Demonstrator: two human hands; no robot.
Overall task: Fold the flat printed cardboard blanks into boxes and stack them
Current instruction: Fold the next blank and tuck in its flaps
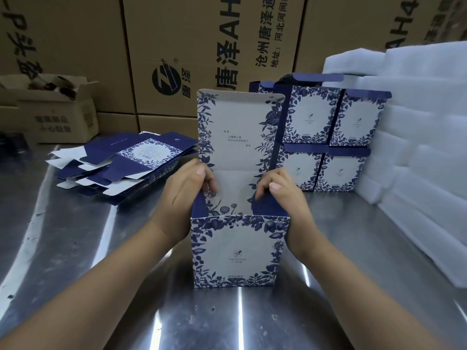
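Head view: half-formed box (240,251) stands upright on the steel table (75,248), centre near, dead between both forearms. Its long axis runs vertical; the open mouth faces up and the tall lid panel (235,130) rises from the far wall, leaning slightly away. Left hand (184,195) sits on the left wall, thumb on the outside near the top edge, fingers curled over the rim and pinching the blue side flap. Right hand (283,198) mirrors it on the right wall, thumb up top, fingers hooked inward on the right side flap. Both hands are closed on cardboard, not spread, and equally near the box, so neither arm has the advantage.

Key relation: both flaps hinge on the side walls and fold inward toward the centre, while the lid hinges on the far edge and must come toward the person over them. Likely step is tucking the side flaps, lid closure next; box looks mostly formed.

Flat blanks pile (126,165) lies far left, nearer the left hand. Finished boxes stack (326,132) stands far right, two tiers, nearer the right hand, beside white foam sheets (417,147). Brown cartons (202,46) wall the back.
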